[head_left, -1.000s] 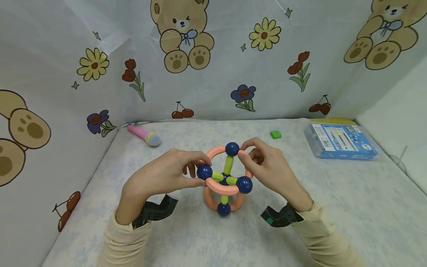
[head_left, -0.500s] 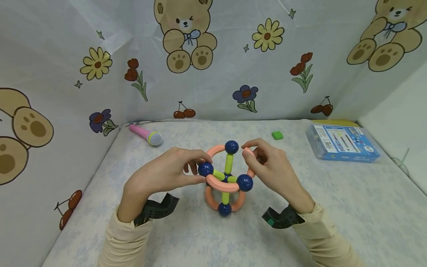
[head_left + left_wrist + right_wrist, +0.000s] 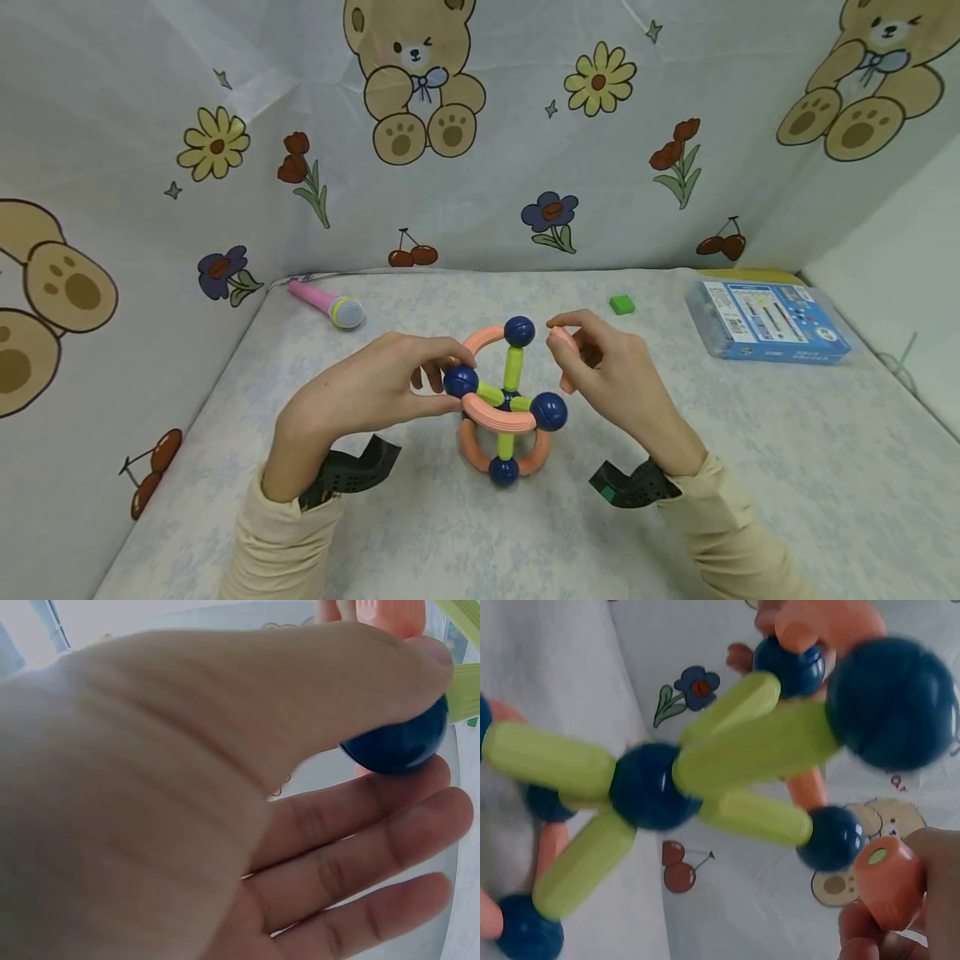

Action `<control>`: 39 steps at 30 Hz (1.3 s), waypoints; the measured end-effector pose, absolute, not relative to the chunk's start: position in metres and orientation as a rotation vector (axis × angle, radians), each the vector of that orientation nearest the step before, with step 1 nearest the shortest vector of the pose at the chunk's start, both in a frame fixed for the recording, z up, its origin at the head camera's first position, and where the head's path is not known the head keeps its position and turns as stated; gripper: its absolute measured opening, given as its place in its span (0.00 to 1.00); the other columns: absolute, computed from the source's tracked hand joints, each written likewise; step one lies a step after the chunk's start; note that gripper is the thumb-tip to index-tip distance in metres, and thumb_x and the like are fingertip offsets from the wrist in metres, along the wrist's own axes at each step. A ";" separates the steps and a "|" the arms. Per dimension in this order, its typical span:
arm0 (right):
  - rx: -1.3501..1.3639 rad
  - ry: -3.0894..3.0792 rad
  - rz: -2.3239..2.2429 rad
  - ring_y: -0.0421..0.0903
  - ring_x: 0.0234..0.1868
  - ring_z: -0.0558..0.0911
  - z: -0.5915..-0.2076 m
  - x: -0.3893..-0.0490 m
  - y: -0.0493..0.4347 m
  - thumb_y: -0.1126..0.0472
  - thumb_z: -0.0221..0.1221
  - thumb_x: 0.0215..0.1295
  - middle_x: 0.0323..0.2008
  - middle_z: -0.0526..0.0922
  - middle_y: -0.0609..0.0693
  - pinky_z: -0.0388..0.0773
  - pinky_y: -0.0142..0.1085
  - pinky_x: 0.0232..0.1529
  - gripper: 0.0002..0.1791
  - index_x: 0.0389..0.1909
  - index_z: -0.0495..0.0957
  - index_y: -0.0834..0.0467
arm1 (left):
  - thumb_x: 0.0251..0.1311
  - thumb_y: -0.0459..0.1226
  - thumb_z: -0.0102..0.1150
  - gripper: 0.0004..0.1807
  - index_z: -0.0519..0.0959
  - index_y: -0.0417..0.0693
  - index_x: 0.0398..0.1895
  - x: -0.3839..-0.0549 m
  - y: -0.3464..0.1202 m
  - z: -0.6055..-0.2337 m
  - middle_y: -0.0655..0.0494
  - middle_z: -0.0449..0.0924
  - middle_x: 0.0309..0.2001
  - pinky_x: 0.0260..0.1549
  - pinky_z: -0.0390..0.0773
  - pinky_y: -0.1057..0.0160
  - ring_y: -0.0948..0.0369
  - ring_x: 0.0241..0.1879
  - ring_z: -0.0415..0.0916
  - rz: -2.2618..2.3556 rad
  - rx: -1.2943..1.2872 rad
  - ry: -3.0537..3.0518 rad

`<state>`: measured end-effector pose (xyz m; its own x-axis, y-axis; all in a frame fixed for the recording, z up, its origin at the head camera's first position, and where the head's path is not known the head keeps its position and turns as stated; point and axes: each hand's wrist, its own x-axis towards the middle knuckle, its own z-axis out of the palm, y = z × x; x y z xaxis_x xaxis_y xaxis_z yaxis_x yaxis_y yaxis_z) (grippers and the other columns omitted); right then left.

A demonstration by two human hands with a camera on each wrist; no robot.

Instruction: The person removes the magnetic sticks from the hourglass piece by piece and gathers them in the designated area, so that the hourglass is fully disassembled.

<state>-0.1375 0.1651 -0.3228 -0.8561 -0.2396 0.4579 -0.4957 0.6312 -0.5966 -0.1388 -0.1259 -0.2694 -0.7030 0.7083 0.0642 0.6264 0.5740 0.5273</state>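
A magnetic stick-and-ball frame stands on the table, with straight lime rods (image 3: 513, 369), dark blue balls (image 3: 549, 411) and curved salmon sticks (image 3: 498, 415). My left hand (image 3: 382, 379) pinches the leftmost blue ball (image 3: 401, 742) between thumb and fingers; its other fingers extend loosely in the left wrist view. On the right, my right hand (image 3: 611, 375) pinches a loose curved salmon stick (image 3: 889, 892), held apart from the frame. That stick's end faces the right wrist camera, near a blue ball (image 3: 831, 838). My fingers hide part of it in the head view.
A pink toy microphone (image 3: 326, 304) lies at the back left. At the back is a small green block (image 3: 622, 304). A blue-and-clear box (image 3: 772, 321) sits at the back right. Behind the table hangs a bear-print cloth (image 3: 480, 208).
My right hand has pulled the curved salmon stick off the frame, shifting slightly right with it. The left hand keeps its hold on the blue ball, and the frame stays nearly in place.
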 end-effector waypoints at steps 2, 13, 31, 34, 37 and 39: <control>0.562 -2.592 1.073 0.37 0.19 0.77 -0.323 -0.141 0.171 0.55 0.57 0.79 0.19 0.79 0.41 0.70 0.34 0.21 0.13 0.55 0.79 0.57 | 0.63 0.39 0.73 0.18 0.82 0.52 0.55 -0.139 -0.127 -0.269 0.66 0.85 0.42 0.42 0.82 0.63 0.68 0.39 0.80 0.795 1.129 2.650; 0.413 -2.883 1.074 0.41 0.31 0.85 -0.339 -0.161 0.199 0.51 0.58 0.78 0.21 0.84 0.42 0.76 0.38 0.32 0.16 0.53 0.80 0.60 | 0.62 0.36 0.73 0.19 0.82 0.52 0.56 -0.139 -0.134 -0.268 0.66 0.85 0.41 0.45 0.83 0.59 0.68 0.40 0.80 0.809 1.102 2.654; 0.237 -3.002 0.931 0.46 0.34 0.83 -0.394 -0.184 0.213 0.53 0.65 0.69 0.33 0.86 0.51 0.77 0.39 0.35 0.14 0.41 0.84 0.61 | 0.64 0.37 0.72 0.18 0.82 0.52 0.57 -0.137 -0.135 -0.268 0.65 0.86 0.43 0.46 0.83 0.55 0.63 0.43 0.82 0.817 1.056 2.638; 0.227 -2.998 0.927 0.48 0.37 0.84 -0.397 -0.184 0.212 0.53 0.65 0.69 0.34 0.87 0.51 0.79 0.42 0.38 0.14 0.42 0.84 0.62 | 0.63 0.37 0.72 0.19 0.82 0.52 0.57 -0.137 -0.135 -0.269 0.65 0.86 0.43 0.46 0.83 0.55 0.63 0.43 0.82 0.814 1.055 2.640; 0.224 -3.000 0.915 0.50 0.39 0.85 -0.399 -0.183 0.212 0.53 0.65 0.69 0.35 0.87 0.51 0.81 0.45 0.41 0.14 0.43 0.84 0.62 | 0.63 0.37 0.72 0.19 0.82 0.52 0.57 -0.137 -0.134 -0.268 0.66 0.86 0.43 0.46 0.83 0.56 0.63 0.43 0.82 0.815 1.065 2.644; 0.225 -3.000 0.904 0.50 0.40 0.85 -0.399 -0.183 0.212 0.53 0.65 0.69 0.36 0.88 0.52 0.81 0.47 0.42 0.15 0.44 0.83 0.62 | 0.63 0.37 0.72 0.19 0.82 0.52 0.57 -0.137 -0.134 -0.267 0.66 0.86 0.44 0.46 0.83 0.56 0.63 0.43 0.82 0.817 1.072 2.644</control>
<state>-0.1826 0.2121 -0.3992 -0.9898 -0.1365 0.0419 -0.1369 0.8242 -0.5495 -0.1371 -0.1340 -0.2673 -0.7261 0.6862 0.0432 0.5911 0.5909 0.5490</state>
